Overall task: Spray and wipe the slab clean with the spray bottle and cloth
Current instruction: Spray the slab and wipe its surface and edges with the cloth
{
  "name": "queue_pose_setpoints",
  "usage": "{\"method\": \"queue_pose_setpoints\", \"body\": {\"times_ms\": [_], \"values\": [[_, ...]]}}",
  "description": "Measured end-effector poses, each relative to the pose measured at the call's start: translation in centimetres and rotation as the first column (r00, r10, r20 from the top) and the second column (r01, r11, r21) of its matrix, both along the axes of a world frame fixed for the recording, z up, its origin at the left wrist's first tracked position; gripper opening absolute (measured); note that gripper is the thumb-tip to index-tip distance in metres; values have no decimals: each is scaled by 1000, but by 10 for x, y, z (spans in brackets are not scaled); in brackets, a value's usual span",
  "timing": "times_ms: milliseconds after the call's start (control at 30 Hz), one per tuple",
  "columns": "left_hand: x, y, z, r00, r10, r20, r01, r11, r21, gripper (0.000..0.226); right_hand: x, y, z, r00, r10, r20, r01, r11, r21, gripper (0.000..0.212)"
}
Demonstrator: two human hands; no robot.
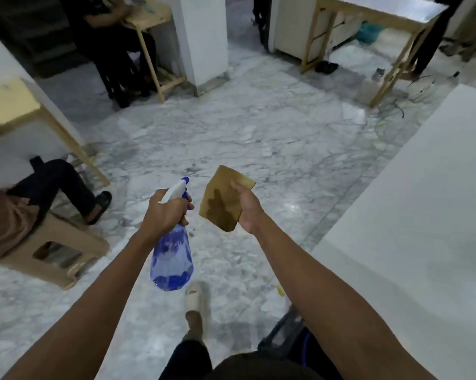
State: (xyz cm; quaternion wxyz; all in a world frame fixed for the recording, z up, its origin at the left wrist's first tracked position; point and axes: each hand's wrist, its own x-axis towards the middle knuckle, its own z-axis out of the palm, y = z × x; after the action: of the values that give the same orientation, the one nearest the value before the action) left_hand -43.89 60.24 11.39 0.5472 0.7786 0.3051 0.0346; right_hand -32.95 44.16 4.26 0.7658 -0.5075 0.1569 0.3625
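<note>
Standing off the slab (412, 204), which fills the right edge of the frame with its long axis running from lower right toward upper right, nearer the right hand (246, 205) than the left hand (165, 212). Right fingers clamped on the cloth (223, 198) at frame centre; left fingers wrapped round the spray bottle (172, 256) neck, nozzle aimed up-frame, away from the slab. Both forearms extended forward over the marble floor (258, 127); judged not yet in position to spray.
</note>
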Motion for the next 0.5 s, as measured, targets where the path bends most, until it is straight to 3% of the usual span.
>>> {"method": "queue_pose_setpoints", "body": {"times_ms": [267,500], "values": [[209,59,9,956,-284,77,280,958,60,18,154,24,4,953,-294,70,292,956,33,43],[359,21,15,809,-586,58,584,811,47,18,227,-25,4,790,-609,68,609,793,33,42]]}}
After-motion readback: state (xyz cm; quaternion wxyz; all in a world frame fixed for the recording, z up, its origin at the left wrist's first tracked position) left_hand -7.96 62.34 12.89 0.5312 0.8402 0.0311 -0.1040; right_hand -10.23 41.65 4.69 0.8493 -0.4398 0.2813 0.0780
